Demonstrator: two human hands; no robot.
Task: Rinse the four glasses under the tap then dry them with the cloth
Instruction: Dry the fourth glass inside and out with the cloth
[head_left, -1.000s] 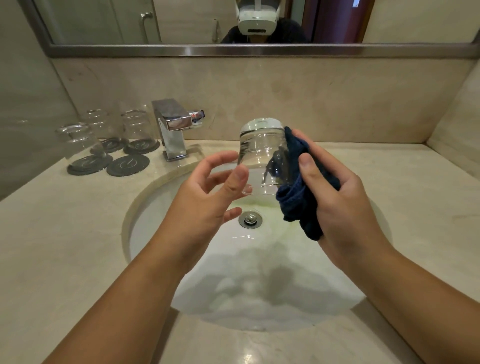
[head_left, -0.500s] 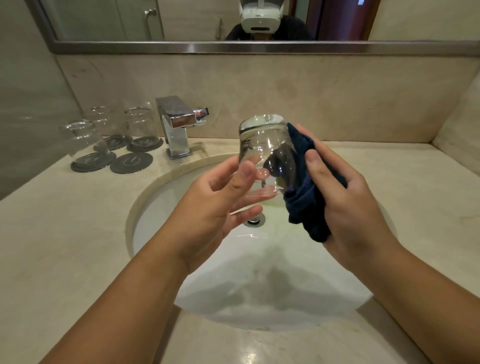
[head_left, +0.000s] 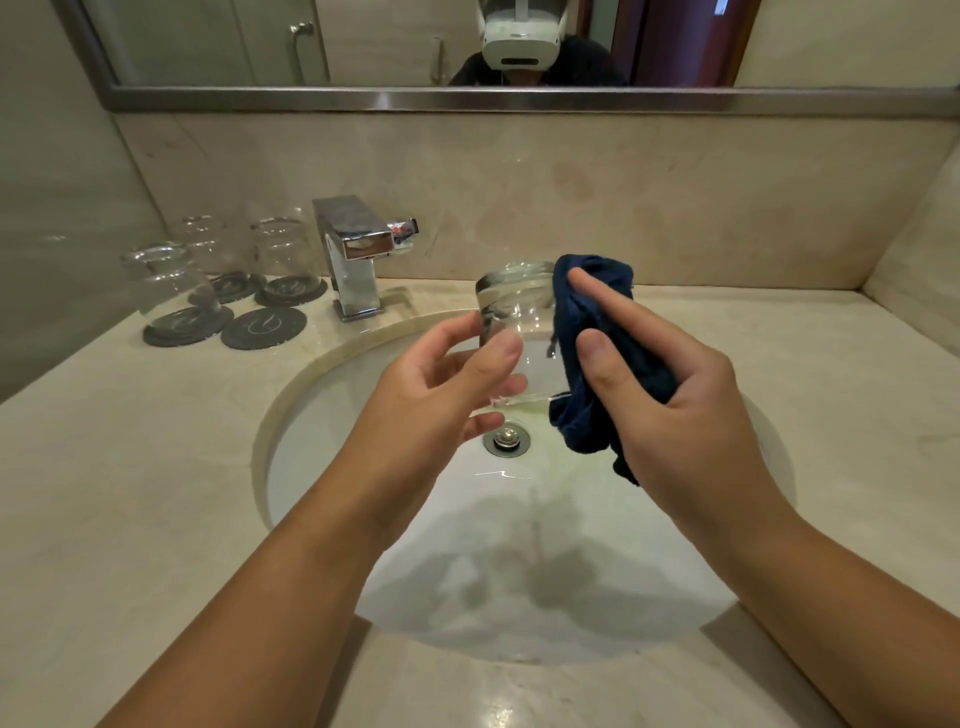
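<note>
Far left, on the counter: three clear glass tumblers (head_left: 166, 291), each on one of the dark round coasters (head_left: 182, 325); a fourth coaster (head_left: 263, 327) stands bare.
Chrome square-bodied tap (head_left: 353, 260): no water running.
Left hand (head_left: 431, 395): thumb in front, fingers behind, lightly pinching the fourth clear tumbler (head_left: 519, 332), base up, above the white oval basin (head_left: 311, 374).
Dark blue cloth (head_left: 587, 415): pressed to that tumbler's right side.
Right hand (head_left: 675, 405): curled round the cloth, forefinger extended.
Status, judged: rinsing finished, three likely dried, the last being wiped; its return to the bare coaster remains.
</note>
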